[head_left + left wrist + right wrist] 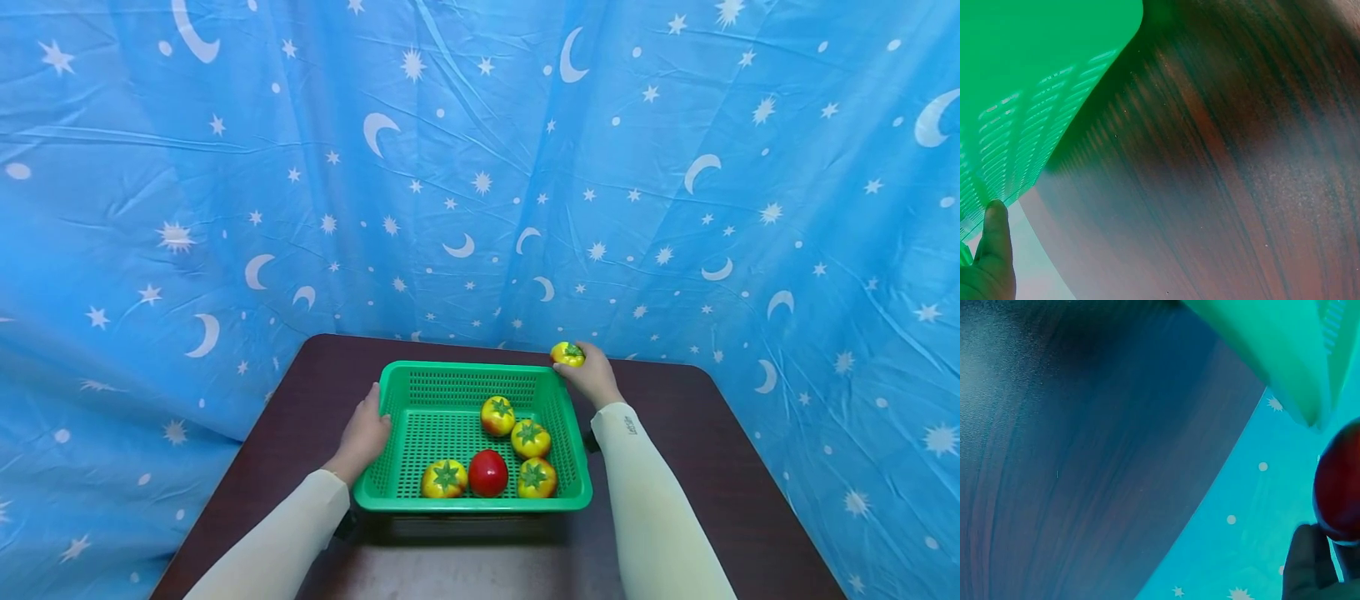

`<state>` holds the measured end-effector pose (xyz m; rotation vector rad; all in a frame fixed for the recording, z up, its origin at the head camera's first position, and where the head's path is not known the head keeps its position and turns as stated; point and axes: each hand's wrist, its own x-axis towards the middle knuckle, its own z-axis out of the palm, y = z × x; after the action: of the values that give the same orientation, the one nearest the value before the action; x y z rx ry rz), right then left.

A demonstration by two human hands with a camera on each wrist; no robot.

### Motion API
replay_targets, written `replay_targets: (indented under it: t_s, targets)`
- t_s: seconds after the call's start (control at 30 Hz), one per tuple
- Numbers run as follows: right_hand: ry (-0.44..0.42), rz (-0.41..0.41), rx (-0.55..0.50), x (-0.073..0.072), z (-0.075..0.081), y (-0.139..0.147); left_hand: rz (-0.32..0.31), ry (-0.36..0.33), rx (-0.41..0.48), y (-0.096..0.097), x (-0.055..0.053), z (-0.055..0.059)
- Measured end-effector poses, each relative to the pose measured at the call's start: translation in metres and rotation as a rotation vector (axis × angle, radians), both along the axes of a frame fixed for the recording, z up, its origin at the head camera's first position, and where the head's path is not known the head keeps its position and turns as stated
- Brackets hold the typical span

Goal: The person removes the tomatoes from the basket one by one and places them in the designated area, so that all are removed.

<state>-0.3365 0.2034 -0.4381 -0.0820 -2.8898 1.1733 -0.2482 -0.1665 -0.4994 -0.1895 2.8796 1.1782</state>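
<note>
Right hand [592, 379] is holding 1 yellow-red fruit [567, 354] at the basket's far right corner; thumb and fingers are clamping on it, green leafy top showing. Right wrist view is showing the fruit's dark red side, with a gap between it and the basket corner.

Left hand [362, 437] is gripping the left side of the green basket [472, 505]: thumb is lying at the rim, fingers are pressing along the outside, so clamped on the basket edge. Left wrist view is showing just 1 digit against the slotted outer wall; can't tell the other fingers from there.

Basket is sitting on the dark table [720, 483] and is holding 5 fruits. 3 yellow-red ones are lining the right half, far to near: far fruit [497, 415], middle fruit [531, 439], near-right fruit [537, 477]. 1 red fruit [488, 473] is lying near the front wall, with the near-left fruit [444, 479], also yellow-red, just beside it.

Pale sleeves [660, 508] are covering both forearms. Blue curtain [480, 208] with white moons and stars is hanging behind the table.
</note>
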Motion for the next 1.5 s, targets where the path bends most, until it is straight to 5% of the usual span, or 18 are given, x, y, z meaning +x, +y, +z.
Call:
replay_targets:
  t_s: [0.6,1.5]
  targets:
    - [-0.028,-0.145,0.048,0.000,-0.018,0.016,0.001,0.002,0.009,0.000,-0.001,-0.001]
    - [-0.059,-0.116,0.051,0.012,-0.058,0.028,0.021,-0.009,0.011,0.001,-0.001,0.000]
